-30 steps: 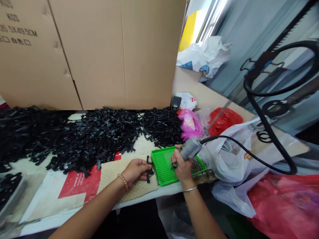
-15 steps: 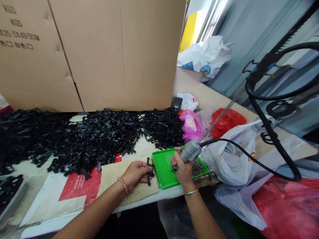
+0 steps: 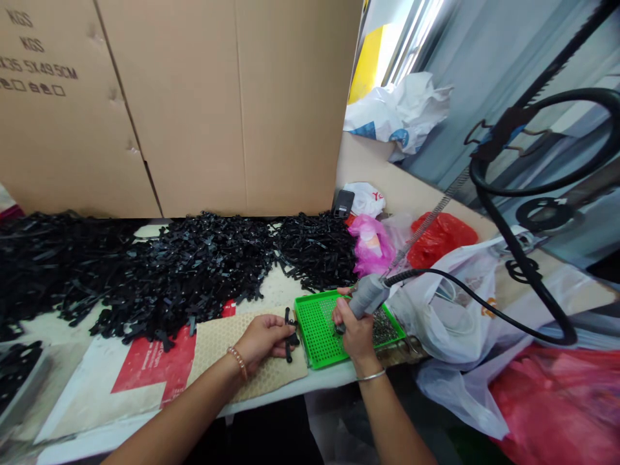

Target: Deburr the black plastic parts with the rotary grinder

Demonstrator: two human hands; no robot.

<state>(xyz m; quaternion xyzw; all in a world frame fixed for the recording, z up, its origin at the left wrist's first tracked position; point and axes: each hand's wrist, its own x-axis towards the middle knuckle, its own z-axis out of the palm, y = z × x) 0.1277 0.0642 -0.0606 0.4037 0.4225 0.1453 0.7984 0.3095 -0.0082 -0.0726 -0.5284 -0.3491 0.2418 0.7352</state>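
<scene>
Between the thumb and fingers of my left hand (image 3: 265, 337) is a small black plastic part (image 3: 289, 352), held upright over a tan textured pad (image 3: 217, 349). My right hand (image 3: 356, 332) is wrapped round a grey electric screwdriver (image 3: 369, 296), tilted with its lower end over a green perforated tray (image 3: 314, 336). Small metal screws (image 3: 385, 326) lie in the tray's right part. The screwdriver's tip is too small to make out. A black cable (image 3: 450, 278) leaves its upper end.
Heaps of black plastic parts (image 3: 194, 271) cover the table's back, before a large cardboard box (image 3: 285, 110). A bin (image 3: 29, 394) stands at left. Plastic bags (image 3: 445, 297) crowd the right. A coiled spring (image 3: 431, 219) and looped hose (image 3: 513, 252) hang above.
The hanging hose and spring have swung slightly left. Both hands keep nearly the same place, still holding the black part and the screwdriver.
</scene>
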